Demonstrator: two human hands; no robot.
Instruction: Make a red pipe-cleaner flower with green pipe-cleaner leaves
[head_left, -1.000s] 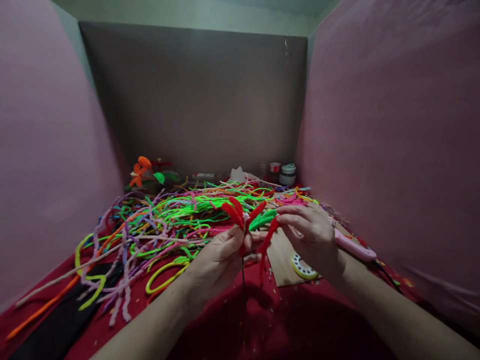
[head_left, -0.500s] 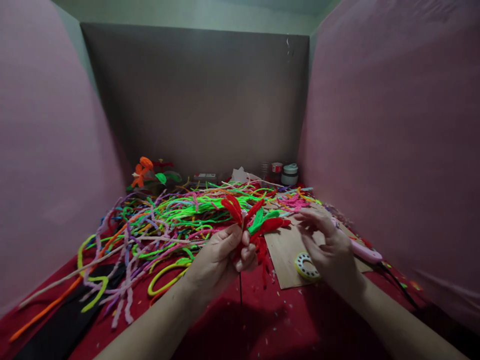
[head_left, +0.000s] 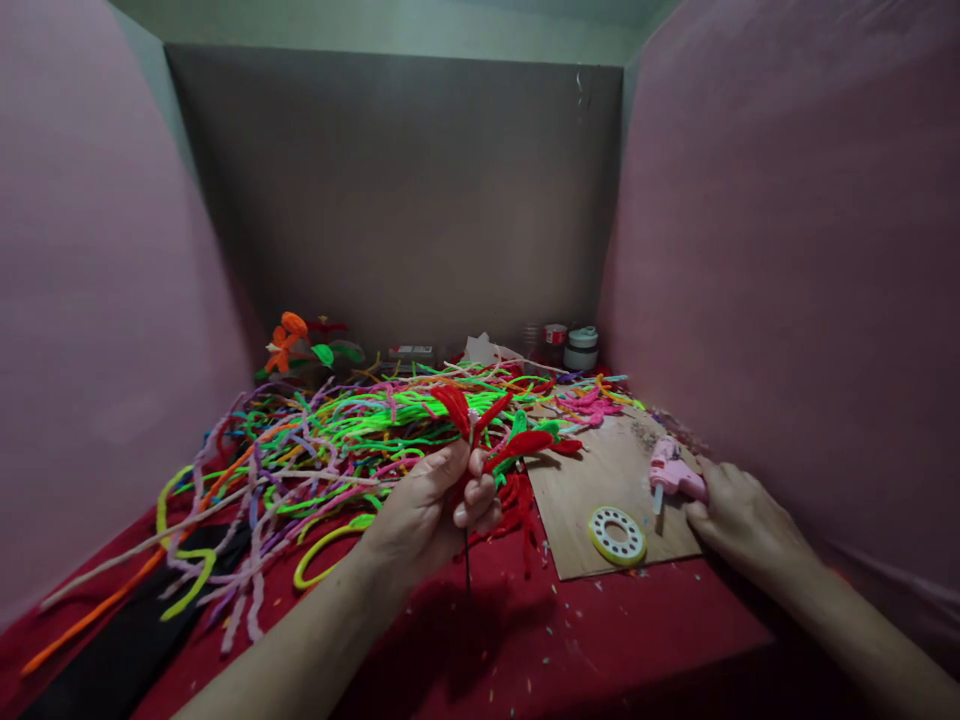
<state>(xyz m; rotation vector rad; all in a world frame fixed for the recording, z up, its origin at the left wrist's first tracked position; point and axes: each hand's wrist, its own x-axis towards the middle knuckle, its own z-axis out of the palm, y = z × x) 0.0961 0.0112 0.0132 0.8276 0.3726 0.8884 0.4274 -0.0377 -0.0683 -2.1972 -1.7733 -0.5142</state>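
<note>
My left hand point(head_left: 435, 495) pinches a pipe-cleaner flower point(head_left: 491, 410) by its base, in front of the heap of stems. Its red petals fan outward, green leaf loops sit at the right, and a thin dark stem drops below my fingers. Over at the right, my right hand point(head_left: 742, 510) is wrapped round the handle of a pink hot glue gun point(head_left: 675, 472). A glue stick or pale tip points downward from the gun above the wooden board point(head_left: 577, 500). Near the board's front edge lies a yellow and white ring-shaped spool point(head_left: 617, 536).
Many coloured pipe cleaners point(head_left: 390, 415) spread over the red-covered table point(head_left: 570, 640). An orange pipe-cleaner flower point(head_left: 285, 340) stands at the back left. A lidded jar point(head_left: 581, 348) is at the back right. Pink walls point(head_left: 787, 250) rise on both sides.
My right hand has moved right and down from beside the flower and taken hold of the glue gun. The flower in my left hand has shifted slightly left.
</note>
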